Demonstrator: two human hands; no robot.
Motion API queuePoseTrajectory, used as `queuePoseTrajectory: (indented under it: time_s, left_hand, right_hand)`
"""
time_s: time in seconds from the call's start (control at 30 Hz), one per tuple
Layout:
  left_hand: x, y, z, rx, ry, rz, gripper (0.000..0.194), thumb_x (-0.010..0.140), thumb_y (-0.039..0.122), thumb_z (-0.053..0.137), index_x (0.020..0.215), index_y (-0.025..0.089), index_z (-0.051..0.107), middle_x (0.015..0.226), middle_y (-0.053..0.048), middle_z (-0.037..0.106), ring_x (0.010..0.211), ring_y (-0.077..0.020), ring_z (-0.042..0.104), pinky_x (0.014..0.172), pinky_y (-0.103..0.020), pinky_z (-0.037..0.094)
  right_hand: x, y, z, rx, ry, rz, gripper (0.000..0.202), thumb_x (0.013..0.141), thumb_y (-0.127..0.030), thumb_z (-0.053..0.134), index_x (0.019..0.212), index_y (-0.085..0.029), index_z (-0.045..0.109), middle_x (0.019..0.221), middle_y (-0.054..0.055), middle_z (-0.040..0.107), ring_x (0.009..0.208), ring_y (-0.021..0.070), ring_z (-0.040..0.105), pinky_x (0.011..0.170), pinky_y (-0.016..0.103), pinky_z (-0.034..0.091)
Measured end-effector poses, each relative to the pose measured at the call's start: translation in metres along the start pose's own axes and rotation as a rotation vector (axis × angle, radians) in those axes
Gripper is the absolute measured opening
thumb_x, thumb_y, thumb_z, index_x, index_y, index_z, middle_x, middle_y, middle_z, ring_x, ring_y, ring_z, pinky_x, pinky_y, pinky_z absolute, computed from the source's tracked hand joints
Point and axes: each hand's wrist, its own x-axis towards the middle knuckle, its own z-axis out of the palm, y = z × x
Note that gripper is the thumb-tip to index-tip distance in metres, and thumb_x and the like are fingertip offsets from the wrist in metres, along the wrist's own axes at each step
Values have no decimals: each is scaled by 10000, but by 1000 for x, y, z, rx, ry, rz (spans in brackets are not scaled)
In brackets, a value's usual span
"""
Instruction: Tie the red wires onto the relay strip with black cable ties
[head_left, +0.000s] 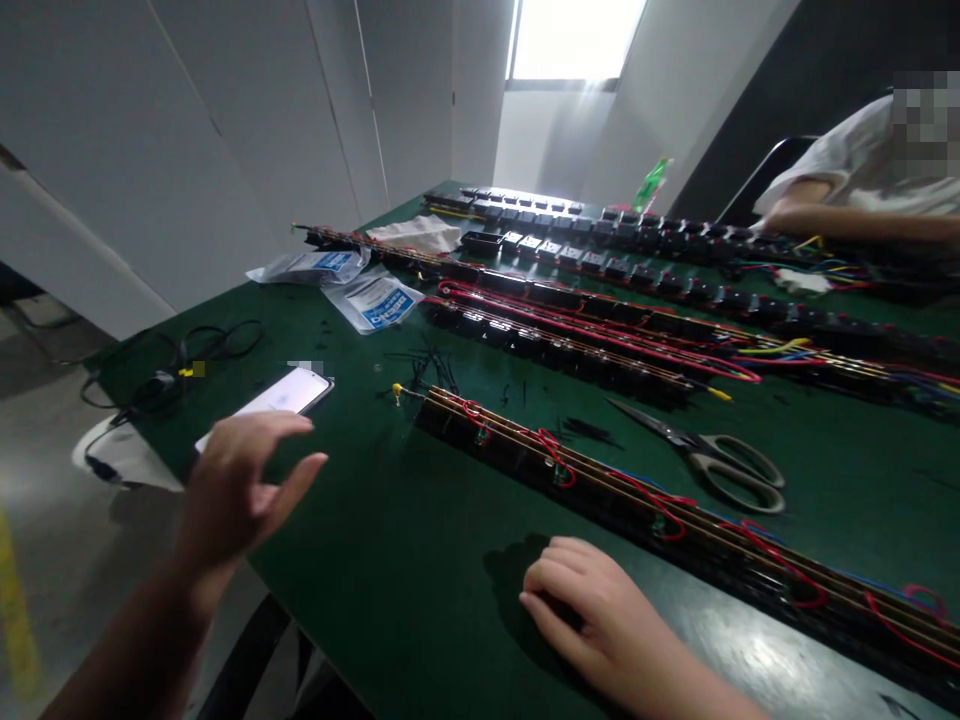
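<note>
My left hand (pixel 244 480) is raised at the table's left edge, in front of a lit phone (pixel 289 392); its thumb and fingers are apart with nothing between them. My right hand (pixel 589 615) rests near the front of the green table (pixel 390 560), fingers curled in and closed, with nothing visible in them. Just beyond it lies a long black strip assembly (pixel 525 440) with brass-coloured rods, looped red wires and small green parts. Its far-left end has a yellow tip (pixel 397 393). Scissors (pixel 701 452) lie open behind the strip.
More black wired strips (pixel 585 310) run across the back. Two plastic packets (pixel 379 300) and a white cloth (pixel 416 235) lie at the back left. A black cable (pixel 161 380) is coiled at the left corner. A person's forearm (pixel 862 225) rests at the back right.
</note>
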Motion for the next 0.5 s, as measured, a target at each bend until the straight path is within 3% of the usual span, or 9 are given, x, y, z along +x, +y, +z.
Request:
queuePoseTrajectory:
  time_s: [0.03,0.1,0.17,0.23,0.33,0.5]
  left_hand:
    - [12,26,4,-65,-49,95,158,918,372,572,961,223,600,912,-36,691,882,-216,658,809,-376,521]
    - [35,79,19,-255,-129,455,348,931,429,541,663,207,536,597,8,572,571,-154,553,582,-325,432]
    - [51,124,42,-336,-70,753,471,936,491,519,562,206,481,493,24,486,457,-132,459,482,-317,322]
    - [58,157,67,-475,-4,913,484,926,485,528,535,209,458,460,32,455,423,-123,439,466,-305,286]
    - [61,180,94,-665,49,1056,452,921,462,532,548,210,483,463,37,468,430,-123,466,472,-301,281]
    - [72,169,103,-781,-38,965,352,912,354,552,594,205,527,526,34,537,501,-120,496,519,-310,338]
  right_hand:
    - [0,0,0,5,-1,-5,178,946,-211,484,803,-197,590,759,33,616,744,174,550,681,297,413]
    - [-1,2,2,14,6,-21,190,954,-217,478,801,-197,587,749,31,609,737,171,539,673,294,401]
    - [-2,4,5,29,28,-35,229,968,-241,466,771,-195,574,721,27,597,716,166,525,655,292,387]
    - [-3,7,8,66,58,-61,280,981,-304,461,742,-196,561,707,27,600,700,164,518,639,293,381]
    - [-6,13,8,147,99,-115,327,987,-391,444,757,-202,582,736,39,637,717,175,535,648,302,400]
    - [-8,14,-2,125,81,-67,220,971,-213,432,847,-207,613,780,41,640,739,169,568,664,291,434]
